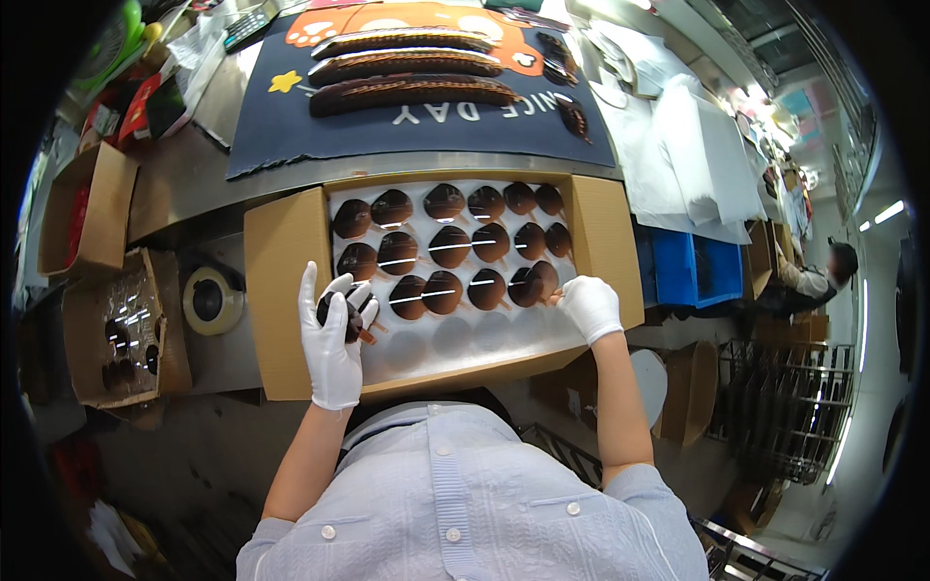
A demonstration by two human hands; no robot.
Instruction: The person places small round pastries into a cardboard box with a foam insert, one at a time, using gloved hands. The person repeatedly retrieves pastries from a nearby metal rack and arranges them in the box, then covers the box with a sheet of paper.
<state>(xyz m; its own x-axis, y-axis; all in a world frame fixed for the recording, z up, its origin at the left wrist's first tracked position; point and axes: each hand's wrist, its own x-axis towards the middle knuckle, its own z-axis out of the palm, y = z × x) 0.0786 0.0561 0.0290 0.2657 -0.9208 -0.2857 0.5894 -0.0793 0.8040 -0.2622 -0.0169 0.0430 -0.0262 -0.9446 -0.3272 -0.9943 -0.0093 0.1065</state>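
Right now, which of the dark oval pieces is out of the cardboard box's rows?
The dark oval piece held in the white-gloved left hand, over the box's left flap; all the others lie in rows on the white liner.

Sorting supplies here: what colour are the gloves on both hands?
White, on the left hand and right hand; clearest in the head view.

1. The wrapped dark brown ovals in the left hand are glossy, rounded pieces on short sticks; several are bunched together in the gloved palm, above the box's lower left corner.
2. The dark oval at the right hand lies at the right end of the lowest row, with the gloved fingertips touching it.
3. The cardboard box lies open and flat with flaps spread; inside, on a white liner, glossy brown ovals lie in three slanted rows, and the nearest strip is bare.
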